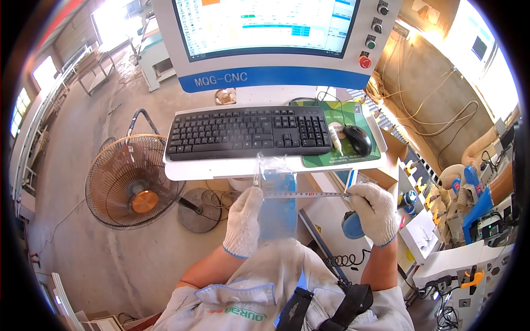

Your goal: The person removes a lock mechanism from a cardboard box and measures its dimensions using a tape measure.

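My left hand point(244, 222), in a white knit glove, is closed on the left edge of a clear plastic bag point(279, 218) with something flat and bluish in it. The bag hangs upright before my chest, its crumpled top reaching the keyboard shelf. Across the bag runs a drawn-out tape measure blade point(317, 194), its left end by my left thumb. My right hand point(376, 212), gloved too, pinches the blade farther right. Beneath those fingers is the blue case of the tape measure point(352, 225), partly hidden by the glove. Whether my left fingers also hold the tape end, I cannot tell.
Ahead stands a machine console with a lit screen point(265, 27) and a red stop button point(365, 62). Its shelf carries a black keyboard point(248, 132) and mouse point(358, 140). A caged fan point(132, 182) stands left; tool holders and machinery point(486, 204) line the right.
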{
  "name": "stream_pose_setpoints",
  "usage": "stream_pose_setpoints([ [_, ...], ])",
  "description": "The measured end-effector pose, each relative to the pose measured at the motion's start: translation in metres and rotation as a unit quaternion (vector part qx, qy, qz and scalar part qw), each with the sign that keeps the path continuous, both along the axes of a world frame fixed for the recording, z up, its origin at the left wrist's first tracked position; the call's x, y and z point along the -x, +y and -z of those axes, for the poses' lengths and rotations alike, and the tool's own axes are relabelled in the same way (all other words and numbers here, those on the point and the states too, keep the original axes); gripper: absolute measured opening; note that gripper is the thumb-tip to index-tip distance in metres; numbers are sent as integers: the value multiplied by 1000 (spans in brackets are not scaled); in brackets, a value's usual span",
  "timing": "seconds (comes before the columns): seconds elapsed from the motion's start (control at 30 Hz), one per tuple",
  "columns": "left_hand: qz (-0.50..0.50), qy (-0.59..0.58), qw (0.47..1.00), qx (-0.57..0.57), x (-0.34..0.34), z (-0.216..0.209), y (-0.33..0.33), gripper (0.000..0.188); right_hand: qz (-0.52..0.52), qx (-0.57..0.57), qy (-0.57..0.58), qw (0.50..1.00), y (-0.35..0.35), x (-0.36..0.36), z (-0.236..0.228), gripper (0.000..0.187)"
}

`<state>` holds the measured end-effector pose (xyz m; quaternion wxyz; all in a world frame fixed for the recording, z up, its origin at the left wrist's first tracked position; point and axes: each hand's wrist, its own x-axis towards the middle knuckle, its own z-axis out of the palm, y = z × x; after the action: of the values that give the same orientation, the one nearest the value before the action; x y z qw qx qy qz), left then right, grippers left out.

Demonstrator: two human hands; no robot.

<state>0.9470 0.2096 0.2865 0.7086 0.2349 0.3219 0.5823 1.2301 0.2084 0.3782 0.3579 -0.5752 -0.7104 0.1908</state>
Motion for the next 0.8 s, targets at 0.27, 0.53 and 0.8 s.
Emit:
stream_pose_setpoints([
  [0.27, -11, 4, 1000, 14, 1, -9, -2, 45, -2, 0, 5, 1000, -1, 1, 0, 15],
  [0.53, -30, 0, 999, 15, 0, -4, -1, 40, -7, -3, 1, 1000, -1, 2, 0, 15],
  [0.8, -15, 9, 1000, 4, 1, -4, 1, 43, -3, 7, -4, 1000, -1, 3, -3, 16],
])
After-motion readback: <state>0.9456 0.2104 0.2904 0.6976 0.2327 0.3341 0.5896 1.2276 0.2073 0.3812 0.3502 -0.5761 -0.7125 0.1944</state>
